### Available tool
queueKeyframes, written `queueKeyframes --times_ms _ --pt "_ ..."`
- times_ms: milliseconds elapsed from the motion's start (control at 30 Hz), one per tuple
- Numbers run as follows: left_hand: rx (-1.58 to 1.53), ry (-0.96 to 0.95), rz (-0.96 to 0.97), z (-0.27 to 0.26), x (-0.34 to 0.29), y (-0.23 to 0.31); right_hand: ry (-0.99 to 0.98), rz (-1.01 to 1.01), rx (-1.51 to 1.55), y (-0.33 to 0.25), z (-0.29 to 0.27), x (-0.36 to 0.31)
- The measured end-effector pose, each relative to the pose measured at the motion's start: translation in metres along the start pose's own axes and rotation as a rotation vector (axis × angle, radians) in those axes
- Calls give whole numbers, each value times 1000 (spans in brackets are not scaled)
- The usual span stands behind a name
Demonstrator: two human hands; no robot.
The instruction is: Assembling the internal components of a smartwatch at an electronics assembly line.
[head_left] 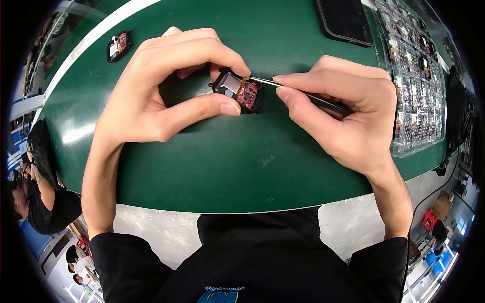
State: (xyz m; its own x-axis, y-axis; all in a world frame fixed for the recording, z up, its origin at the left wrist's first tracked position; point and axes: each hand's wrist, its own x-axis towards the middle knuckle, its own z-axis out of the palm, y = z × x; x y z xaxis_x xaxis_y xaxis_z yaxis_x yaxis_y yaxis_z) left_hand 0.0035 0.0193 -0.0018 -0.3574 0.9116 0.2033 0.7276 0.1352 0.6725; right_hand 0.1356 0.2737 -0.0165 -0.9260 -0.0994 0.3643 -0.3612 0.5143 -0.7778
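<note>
Between the thumb and fingers of my left hand (166, 86) is a small black device housing (237, 92), held just over the green table. Its open side faces up, with a red circuit board (248, 95) at the right and a silvery rectangular part at the left. My right hand (343, 101) is closed around dark tweezers (318, 99) in a pen-like grip. The metal tip of the tweezers touches the upper edge of the housing, near an amber strip beside the board. Whether the tip pinches anything is too small to tell.
A second, similar open housing (118, 46) lies at the far left of the green table (242, 171). At the far right are a black phone-like slab (345, 21) and clear plastic trays (417, 96) filled with small parts. Another person (48, 197) sits beyond the left edge.
</note>
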Motion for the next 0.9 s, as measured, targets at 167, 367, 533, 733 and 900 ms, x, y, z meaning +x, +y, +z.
queueKeyframes --times_ms 167,367,533,733,900 --pt "2 4 13 1 0 -1 -18 -34 -31 1 -2 -1" --pt "-26 21 -28 2 -2 3 -44 51 -26 -10 -12 -1" --pt "-15 31 -40 3 -2 5 72 216 243 -13 -2 1" --pt "-75 38 -150 4 -5 9 -61 99 34 -18 2 4" --pt "-108 -16 -160 -3 0 15 -87 -19 -260 -23 15 3"
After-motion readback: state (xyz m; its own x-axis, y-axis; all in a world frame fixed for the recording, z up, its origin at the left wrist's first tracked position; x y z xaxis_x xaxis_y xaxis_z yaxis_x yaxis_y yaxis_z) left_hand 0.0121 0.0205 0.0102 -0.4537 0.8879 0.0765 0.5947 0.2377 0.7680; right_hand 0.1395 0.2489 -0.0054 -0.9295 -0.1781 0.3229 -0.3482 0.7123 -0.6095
